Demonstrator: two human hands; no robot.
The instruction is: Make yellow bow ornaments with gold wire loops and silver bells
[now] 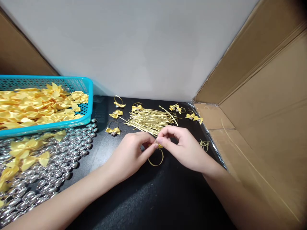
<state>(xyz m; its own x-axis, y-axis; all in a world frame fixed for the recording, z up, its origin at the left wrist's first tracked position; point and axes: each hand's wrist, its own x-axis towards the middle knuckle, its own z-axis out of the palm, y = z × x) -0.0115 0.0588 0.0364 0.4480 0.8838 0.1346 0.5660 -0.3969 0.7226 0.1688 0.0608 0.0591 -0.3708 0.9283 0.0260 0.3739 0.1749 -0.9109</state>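
My left hand [137, 147] and my right hand [181, 145] meet at the middle of the black table, thumbs and forefingers pinched close together. Between the fingertips is a small yellow bow [160, 146], mostly covered by them. From it a loop of gold twist tie [156, 165] hangs toward me. Just beyond my hands lies a loose pile of gold twist ties [151, 119]. Around that pile are several yellow bows with silver beads and gold loops, such as one bow [113, 131] at its left and another bow [190, 116] at its right.
A blue basket [90, 105] full of yellow bows stands at the left. In front of it silver beads [59, 163] cover the table, with a few bows on top. Twist tie scraps [204, 145] lie at the right. Cardboard [268, 111] and a white wall [134, 44] enclose the table.
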